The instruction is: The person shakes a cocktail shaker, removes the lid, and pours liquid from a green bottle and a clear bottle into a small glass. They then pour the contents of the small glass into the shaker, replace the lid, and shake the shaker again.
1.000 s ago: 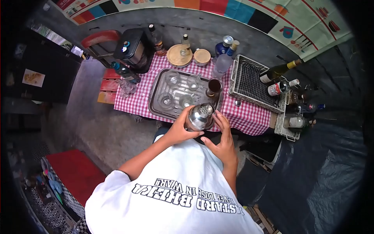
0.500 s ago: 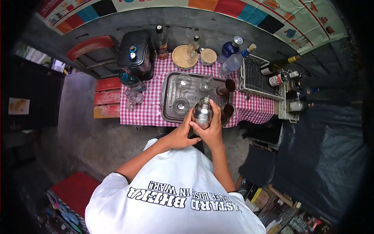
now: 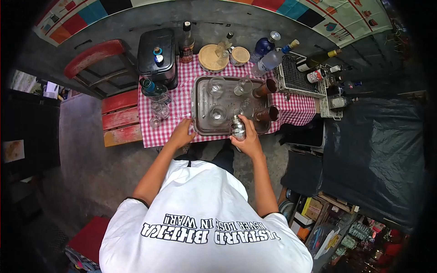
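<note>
My right hand (image 3: 248, 138) is wrapped around a silver cocktail shaker (image 3: 237, 127) at the front edge of the metal tray (image 3: 196, 98). Left of it, my left hand (image 3: 182, 133) rests by the table's front edge at the tray's front left corner, fingers apart and holding nothing. Clear glasses stand on the tray, among them a round one (image 3: 217, 114) and another (image 3: 216, 87) behind it. Two tall glasses with dark brown insides, the rear one (image 3: 266, 88) and the front one (image 3: 267, 113), line the tray's right side.
A red-checked cloth (image 3: 182, 77) covers the table. Behind the tray are wooden-lidded jars (image 3: 213, 58) and several bottles (image 3: 270, 60). A black bin (image 3: 157, 54) stands back left, near clear bottles (image 3: 159, 109). Wire racks (image 3: 298, 73) with bottles are at right, a red chair (image 3: 119, 119) at left.
My left hand has let go of the shaker and moved left to the tray's corner. The shaker, now in my right hand alone, has come down close to the tray's front edge.
</note>
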### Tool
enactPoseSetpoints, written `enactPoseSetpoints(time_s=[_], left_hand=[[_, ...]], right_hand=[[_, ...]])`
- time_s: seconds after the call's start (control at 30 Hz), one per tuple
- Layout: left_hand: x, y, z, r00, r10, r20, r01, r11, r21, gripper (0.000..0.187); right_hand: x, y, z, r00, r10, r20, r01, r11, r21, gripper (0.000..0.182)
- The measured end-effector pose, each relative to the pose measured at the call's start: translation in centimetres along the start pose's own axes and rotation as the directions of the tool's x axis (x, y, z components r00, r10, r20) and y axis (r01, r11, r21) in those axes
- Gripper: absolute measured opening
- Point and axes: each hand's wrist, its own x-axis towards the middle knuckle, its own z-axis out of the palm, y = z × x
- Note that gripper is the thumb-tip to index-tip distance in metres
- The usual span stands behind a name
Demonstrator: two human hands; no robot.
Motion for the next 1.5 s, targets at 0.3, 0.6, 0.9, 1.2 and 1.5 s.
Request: enactPoseSetpoints(time_s=[0.3,0.6,0.9,1.2,1.5], left_hand=[[-0.5,-6.9,2.8,0.999,-0.052,-0.01,0.05,0.872,0.488,0.093],[0.0,-7.9,3.5,0.988,-0.126,0.092,0.055,0.834,0.55,0.105],[0.6,-7.2,3.1,0.951,-0.25,0.179,0.106,0.813,0.573,0.105],[0.6,-6.8,2.9,0.945,-0.258,0.202,0.094,0.804,0.588,0.106],[0.7,-7.0,2.9,0.945,-0.254,0.206,0.086,0.801,0.593,0.107]], right_hand=[[1.2,2.1,2.2,0.983,0.064,0.17,-0.049,0.995,-0.088,0.083],[3.2,2.7,2.4,0.953,0.184,0.24,-0.142,0.973,-0.181,0.085],[4.4,2.0,2.0,0.945,0.171,0.28,-0.127,0.977,-0.169,0.084],[4.7,1.2,1.6,0.928,0.204,0.312,-0.142,0.967,-0.21,0.083],[4.9,1.6,1.5,0.929,0.181,0.322,-0.112,0.969,-0.221,0.084]])
